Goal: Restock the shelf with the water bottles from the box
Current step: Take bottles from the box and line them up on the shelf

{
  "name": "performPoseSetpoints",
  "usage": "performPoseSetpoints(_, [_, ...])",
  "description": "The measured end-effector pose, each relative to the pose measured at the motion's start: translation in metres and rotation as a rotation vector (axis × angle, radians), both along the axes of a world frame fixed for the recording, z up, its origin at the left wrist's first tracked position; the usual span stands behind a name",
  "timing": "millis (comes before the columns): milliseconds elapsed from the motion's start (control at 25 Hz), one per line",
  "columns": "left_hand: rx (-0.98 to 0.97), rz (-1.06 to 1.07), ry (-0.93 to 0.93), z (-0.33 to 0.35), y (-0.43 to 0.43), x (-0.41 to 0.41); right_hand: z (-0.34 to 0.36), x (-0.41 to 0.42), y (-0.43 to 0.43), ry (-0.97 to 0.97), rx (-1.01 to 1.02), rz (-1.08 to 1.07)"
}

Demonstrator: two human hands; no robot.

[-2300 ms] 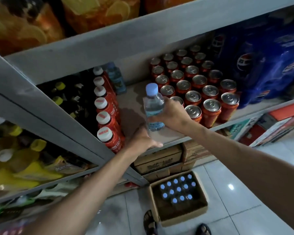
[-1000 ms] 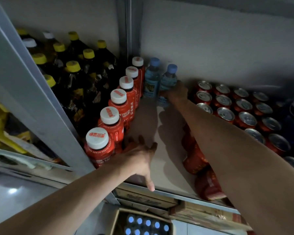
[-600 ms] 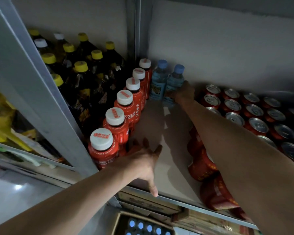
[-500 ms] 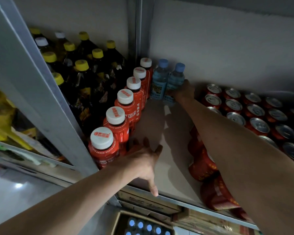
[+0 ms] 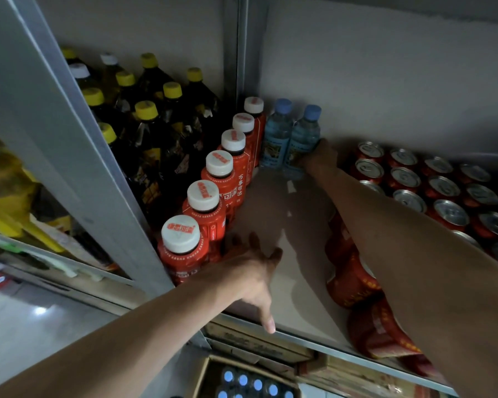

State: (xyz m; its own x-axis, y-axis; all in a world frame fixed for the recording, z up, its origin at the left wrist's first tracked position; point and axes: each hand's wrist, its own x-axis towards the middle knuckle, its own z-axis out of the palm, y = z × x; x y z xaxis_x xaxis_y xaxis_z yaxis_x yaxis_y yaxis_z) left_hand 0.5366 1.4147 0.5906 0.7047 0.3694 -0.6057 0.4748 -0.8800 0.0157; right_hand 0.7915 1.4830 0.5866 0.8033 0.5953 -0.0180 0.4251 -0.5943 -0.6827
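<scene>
Head view: right hand (image 5: 318,156) is deep at the back of the shelf (image 5: 293,297), fingers curled round the lower body of a water bottle (image 5: 303,136), thumb at its front. Bottle upright, blue cap up, base looks down on the shelf. It touches a second water bottle (image 5: 276,136) on its left, both near the back wall.

Left hand (image 5: 253,274) holds nothing: fingers spread, palm down on the shelf near the front edge, thumb hanging over the lip.

Right forearm lies along the bare lane between the row of red bottles (image 5: 213,196) on the left and the cans (image 5: 414,185) on the right, close over the front cans. Yellow-capped bottles (image 5: 156,124) are in the next bay left.

Judgement: placing is about finished, release not yet done.

Key relation for the next move: remaining stock sits in the box (image 5: 204,372) below the shelf front, caps up, so long axes vertical. The box lies down and back toward the person from both hands. Left hand is much nearer; right must back out the whole lane first. Risk: forearm clipping the cans.
</scene>
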Motion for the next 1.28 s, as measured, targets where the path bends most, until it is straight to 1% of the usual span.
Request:
performPoseSetpoints(200, [0.000,-0.007,-0.005,-0.002,0.002,-0.001,0.004,-0.005,-0.002,0.064,-0.021,-0.008])
performPoseSetpoints(280, [-0.053,0.015,-0.002,-0.003,0.000,-0.002,0.012,-0.019,-0.013,0.136,-0.034,0.004])
performPoseSetpoints(360, [-0.133,0.035,-0.046,0.004,-0.002,-0.005,0.028,-0.044,-0.033,0.208,0.001,0.027])
performPoseSetpoints(400, [-0.135,0.034,-0.065,0.008,-0.001,-0.005,0.039,-0.060,-0.045,0.221,0.012,0.036])
performPoseSetpoints(440, [-0.109,0.025,-0.071,0.012,0.000,-0.006,0.046,-0.075,-0.061,0.249,0.039,0.036])
performPoseSetpoints(560, [-0.002,0.009,-0.069,0.019,-0.007,-0.010,0.066,-0.125,-0.125,0.391,0.245,0.074])
performPoseSetpoints(640, [-0.058,0.004,-0.161,0.022,-0.014,-0.009,0.073,-0.163,-0.183,0.345,0.289,0.078])
performPoseSetpoints(720, [-0.152,0.011,-0.373,0.028,-0.021,-0.007,0.070,-0.196,-0.242,0.305,0.260,0.001])
performPoseSetpoints(800, [-0.247,0.032,-0.607,0.035,-0.032,-0.009,0.048,-0.221,-0.292,0.354,0.240,-0.077])
performPoseSetpoints(840, [-0.303,0.005,-0.651,0.035,-0.043,-0.014,0.030,-0.231,-0.318,0.399,0.231,-0.135])
performPoseSetpoints(880, [-0.354,-0.054,-0.651,0.030,-0.056,-0.021,0.007,-0.242,-0.340,0.438,0.205,-0.195])
performPoseSetpoints(960, [-0.458,-0.162,-0.585,0.008,-0.087,-0.039,-0.045,-0.265,-0.374,0.507,0.140,-0.284])
performPoseSetpoints(1000, [-0.517,-0.171,-0.525,-0.011,-0.102,-0.049,-0.074,-0.275,-0.388,0.554,0.111,-0.321])
performPoseSetpoints(1040, [-0.585,-0.126,-0.437,-0.037,-0.115,-0.058,-0.106,-0.284,-0.400,0.610,0.085,-0.367])
performPoseSetpoints(1120, [-0.738,0.100,-0.212,-0.094,-0.132,-0.076,-0.168,-0.303,-0.420,0.716,0.037,-0.477])
performPoseSetpoints(1160, [-0.771,0.241,-0.096,-0.133,-0.138,-0.084,-0.204,-0.313,-0.430,0.751,0.007,-0.529])
performPoseSetpoints(1200, [-0.760,0.360,-0.010,-0.174,-0.140,-0.094,-0.243,-0.324,-0.437,0.768,-0.027,-0.557])
performPoseSetpoints(1280, [-0.680,0.477,0.088,-0.260,-0.142,-0.111,-0.317,-0.346,-0.442,0.780,-0.091,-0.580])
